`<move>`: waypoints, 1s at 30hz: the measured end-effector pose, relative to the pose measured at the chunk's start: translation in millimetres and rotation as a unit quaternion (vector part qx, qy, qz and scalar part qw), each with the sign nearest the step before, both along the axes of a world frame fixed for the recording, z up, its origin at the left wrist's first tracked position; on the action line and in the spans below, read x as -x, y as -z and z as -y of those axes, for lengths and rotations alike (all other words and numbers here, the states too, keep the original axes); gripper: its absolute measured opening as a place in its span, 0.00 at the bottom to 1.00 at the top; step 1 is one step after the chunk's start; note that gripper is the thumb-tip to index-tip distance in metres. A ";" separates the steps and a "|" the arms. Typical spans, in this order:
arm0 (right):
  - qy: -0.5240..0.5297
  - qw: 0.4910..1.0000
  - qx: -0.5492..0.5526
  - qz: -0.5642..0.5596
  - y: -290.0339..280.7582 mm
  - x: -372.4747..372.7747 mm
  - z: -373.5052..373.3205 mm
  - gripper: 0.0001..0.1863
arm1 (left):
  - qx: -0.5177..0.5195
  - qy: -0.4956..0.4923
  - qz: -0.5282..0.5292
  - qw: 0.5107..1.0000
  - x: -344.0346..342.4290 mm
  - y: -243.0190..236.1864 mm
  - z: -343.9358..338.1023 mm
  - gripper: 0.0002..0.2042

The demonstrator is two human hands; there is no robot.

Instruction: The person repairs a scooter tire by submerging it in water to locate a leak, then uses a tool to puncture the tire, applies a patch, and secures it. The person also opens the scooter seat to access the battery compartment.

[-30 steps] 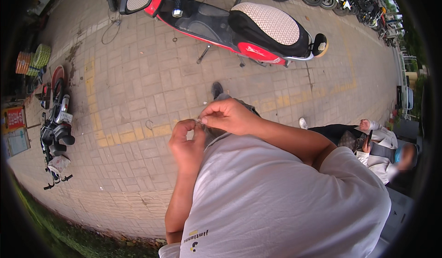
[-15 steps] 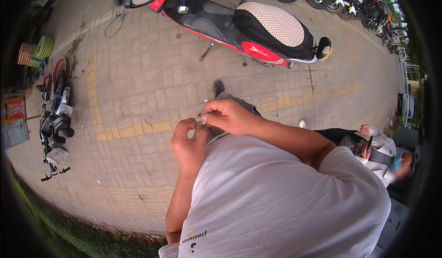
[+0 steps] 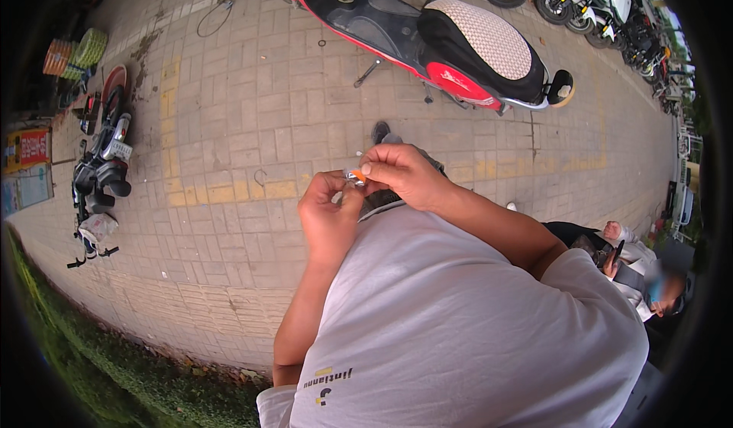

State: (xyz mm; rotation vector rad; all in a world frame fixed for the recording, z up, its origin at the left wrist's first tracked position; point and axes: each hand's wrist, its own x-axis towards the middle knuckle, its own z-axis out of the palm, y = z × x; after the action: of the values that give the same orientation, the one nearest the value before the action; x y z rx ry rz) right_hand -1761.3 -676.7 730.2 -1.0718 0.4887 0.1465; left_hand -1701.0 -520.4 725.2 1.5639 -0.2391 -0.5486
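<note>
Between my two hands, in front of my waist, is a small shiny object (image 3: 353, 176), part orange and part silvery or clear, perhaps a wrapper; its exact kind is too small to make out. My left hand (image 3: 330, 213) pinches its left side between thumb and fingers. From the right, my right hand (image 3: 403, 174) is closed on the orange end, thumb and forefinger pressed together. The fingertips of both hands nearly meet there and hide much of the object.
Across the paved ground (image 3: 252, 130) ahead stands a red and black scooter (image 3: 458, 77) with a patterned seat cover. Another motorbike (image 3: 107, 168) is parked at left, beside stacked green and orange coils (image 3: 80, 55). More scooters (image 3: 584, 8) line the far right. A person (image 3: 637, 264) holding a phone is at right.
My view has shifted, so the scooters and hands sit further right. More of the orange and silvery object now shows between my fingertips; both hands keep their pinch.
</note>
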 end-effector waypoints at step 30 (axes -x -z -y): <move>-0.013 0.946 -0.305 -0.112 27.6 -329.8 -18.3 0.08 | 0.118 -0.146 -0.241 0.952 -297.6 -5.0 -23.9 0.07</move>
State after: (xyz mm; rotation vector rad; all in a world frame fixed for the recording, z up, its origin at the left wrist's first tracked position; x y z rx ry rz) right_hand -1431.5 -658.4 702.6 -0.4544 0.5826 0.4182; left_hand -1403.4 -496.5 730.2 1.1639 0.2887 -0.6236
